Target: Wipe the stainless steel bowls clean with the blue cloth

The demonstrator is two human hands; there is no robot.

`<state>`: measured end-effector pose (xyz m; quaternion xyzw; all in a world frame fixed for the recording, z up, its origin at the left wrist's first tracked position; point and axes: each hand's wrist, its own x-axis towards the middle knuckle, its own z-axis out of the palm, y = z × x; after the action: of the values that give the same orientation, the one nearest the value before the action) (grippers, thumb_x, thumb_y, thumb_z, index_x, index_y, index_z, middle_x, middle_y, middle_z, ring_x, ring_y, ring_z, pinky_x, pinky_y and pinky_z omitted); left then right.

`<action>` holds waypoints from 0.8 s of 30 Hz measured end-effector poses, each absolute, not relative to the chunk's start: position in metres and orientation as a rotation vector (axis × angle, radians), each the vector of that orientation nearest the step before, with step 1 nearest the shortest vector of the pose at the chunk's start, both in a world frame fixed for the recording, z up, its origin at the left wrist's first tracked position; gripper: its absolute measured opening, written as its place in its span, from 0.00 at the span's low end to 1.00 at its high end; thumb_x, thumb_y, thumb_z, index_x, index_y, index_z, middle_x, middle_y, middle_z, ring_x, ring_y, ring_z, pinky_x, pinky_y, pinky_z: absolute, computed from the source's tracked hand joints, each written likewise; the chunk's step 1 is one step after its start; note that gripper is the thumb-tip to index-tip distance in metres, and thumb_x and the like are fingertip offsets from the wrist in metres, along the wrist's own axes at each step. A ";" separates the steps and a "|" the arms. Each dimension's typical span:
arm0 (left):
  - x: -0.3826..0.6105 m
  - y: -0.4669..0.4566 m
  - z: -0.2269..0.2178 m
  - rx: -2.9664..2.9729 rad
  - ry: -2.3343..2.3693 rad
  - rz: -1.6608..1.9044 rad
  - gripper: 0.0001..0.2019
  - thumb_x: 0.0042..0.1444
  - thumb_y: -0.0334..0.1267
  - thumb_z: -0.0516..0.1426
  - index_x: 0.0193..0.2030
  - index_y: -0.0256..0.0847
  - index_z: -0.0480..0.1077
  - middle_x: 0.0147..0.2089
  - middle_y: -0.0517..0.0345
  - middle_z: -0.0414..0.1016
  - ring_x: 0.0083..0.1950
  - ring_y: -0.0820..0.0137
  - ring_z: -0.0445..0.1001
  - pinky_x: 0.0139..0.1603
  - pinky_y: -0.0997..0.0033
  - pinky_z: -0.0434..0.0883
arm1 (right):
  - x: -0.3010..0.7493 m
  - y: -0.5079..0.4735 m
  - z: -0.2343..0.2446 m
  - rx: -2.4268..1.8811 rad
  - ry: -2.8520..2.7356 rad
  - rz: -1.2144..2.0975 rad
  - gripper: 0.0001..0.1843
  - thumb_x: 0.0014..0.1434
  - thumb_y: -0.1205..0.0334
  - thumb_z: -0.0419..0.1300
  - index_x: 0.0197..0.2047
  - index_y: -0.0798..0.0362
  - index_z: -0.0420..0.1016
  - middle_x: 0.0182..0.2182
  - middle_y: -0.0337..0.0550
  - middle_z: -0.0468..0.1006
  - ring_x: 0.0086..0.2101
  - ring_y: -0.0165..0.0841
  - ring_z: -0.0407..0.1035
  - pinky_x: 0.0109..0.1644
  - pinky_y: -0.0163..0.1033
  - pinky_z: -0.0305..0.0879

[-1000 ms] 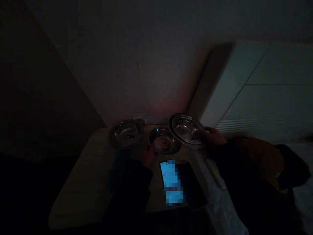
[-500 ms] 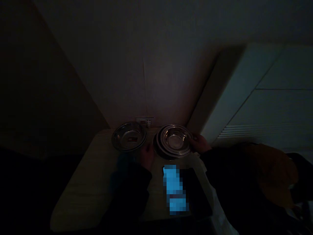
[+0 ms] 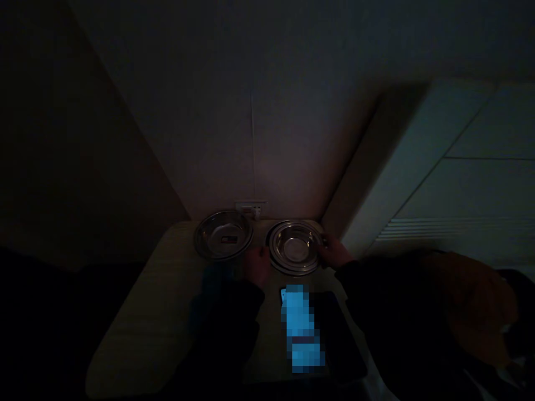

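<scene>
On the small table stands a stack of shiny metal bowls, one inside another. My right hand grips the stack's right rim, closed on the top metal bowl as far as the dim light shows. Close by the left rim is my left hand, its fingers curled. Whether it holds the edge is too dark to tell. Another metal bowl with a dark label inside rests to the left, just behind my left hand.
A lit phone, its screen blurred out, lies on the pale wooden table beside a dark flat object. A wall socket is behind the bowls. Something blue lies by my left sleeve. A pale panelled unit stands right.
The bowls in the stack now sit more evenly centred, where before the upper ones were off to the right. My right hand has shifted slightly left; my left hand is closer to the stack.
</scene>
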<state>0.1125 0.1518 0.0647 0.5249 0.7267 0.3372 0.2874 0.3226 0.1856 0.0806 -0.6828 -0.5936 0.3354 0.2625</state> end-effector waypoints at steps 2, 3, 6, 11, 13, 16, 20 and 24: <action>0.116 0.152 0.065 1.461 1.976 0.869 0.16 0.56 0.40 0.49 0.26 0.36 0.74 0.28 0.46 0.75 0.30 0.66 0.71 0.32 0.70 0.61 | 0.323 0.185 0.083 -1.901 -1.660 0.860 0.14 0.54 0.63 0.58 0.45 0.55 0.71 0.26 0.42 0.78 0.20 0.29 0.71 0.24 0.30 0.66; 0.117 0.152 0.064 1.490 1.995 0.852 0.16 0.56 0.39 0.49 0.27 0.35 0.74 0.29 0.45 0.75 0.31 0.66 0.71 0.33 0.70 0.61 | 0.323 0.184 0.084 -1.931 -1.688 0.828 0.14 0.54 0.62 0.57 0.45 0.55 0.71 0.28 0.44 0.79 0.23 0.30 0.73 0.25 0.31 0.66; 0.123 0.152 0.062 1.557 2.061 0.804 0.15 0.57 0.38 0.48 0.31 0.34 0.75 0.33 0.43 0.75 0.36 0.64 0.72 0.37 0.69 0.62 | 0.323 0.184 0.084 -2.005 -1.768 0.725 0.13 0.54 0.63 0.57 0.44 0.56 0.72 0.35 0.49 0.79 0.33 0.35 0.74 0.33 0.32 0.67; 0.128 0.154 0.056 1.613 2.131 0.733 0.15 0.57 0.34 0.47 0.36 0.34 0.75 0.37 0.44 0.74 0.41 0.64 0.71 0.41 0.69 0.64 | 0.320 0.186 0.077 -2.141 -1.874 0.607 0.13 0.55 0.64 0.56 0.43 0.60 0.73 0.39 0.55 0.78 0.41 0.39 0.73 0.39 0.35 0.64; 0.128 0.155 0.054 1.608 2.157 0.720 0.14 0.57 0.35 0.48 0.38 0.34 0.74 0.39 0.44 0.74 0.41 0.64 0.72 0.41 0.69 0.64 | 0.319 0.186 0.075 -2.187 -1.904 0.578 0.14 0.56 0.62 0.55 0.44 0.60 0.72 0.41 0.57 0.77 0.42 0.40 0.72 0.39 0.36 0.63; 0.127 0.156 0.051 1.596 2.180 0.714 0.14 0.57 0.36 0.49 0.40 0.35 0.74 0.40 0.44 0.74 0.42 0.64 0.72 0.42 0.69 0.64 | 0.319 0.187 0.074 -2.232 -1.947 0.568 0.15 0.57 0.59 0.55 0.43 0.60 0.72 0.40 0.57 0.77 0.40 0.40 0.73 0.38 0.36 0.63; 0.126 0.157 0.049 1.601 2.164 0.721 0.13 0.57 0.36 0.49 0.40 0.36 0.74 0.39 0.46 0.75 0.42 0.65 0.72 0.42 0.70 0.65 | 0.319 0.187 0.073 -2.246 -1.992 0.582 0.15 0.58 0.56 0.53 0.42 0.58 0.72 0.36 0.53 0.79 0.36 0.38 0.74 0.34 0.35 0.62; 0.124 0.158 0.047 1.590 2.147 0.742 0.13 0.57 0.37 0.50 0.39 0.36 0.74 0.38 0.46 0.76 0.41 0.65 0.73 0.41 0.69 0.65 | 0.320 0.186 0.068 -2.216 -2.011 0.537 0.16 0.59 0.55 0.52 0.43 0.57 0.71 0.39 0.54 0.78 0.39 0.39 0.73 0.37 0.35 0.61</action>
<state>0.1244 0.1582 0.0467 0.5635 0.7613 0.2632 0.1832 0.3200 0.1861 0.0683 -0.7280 -0.6606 0.1764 0.0506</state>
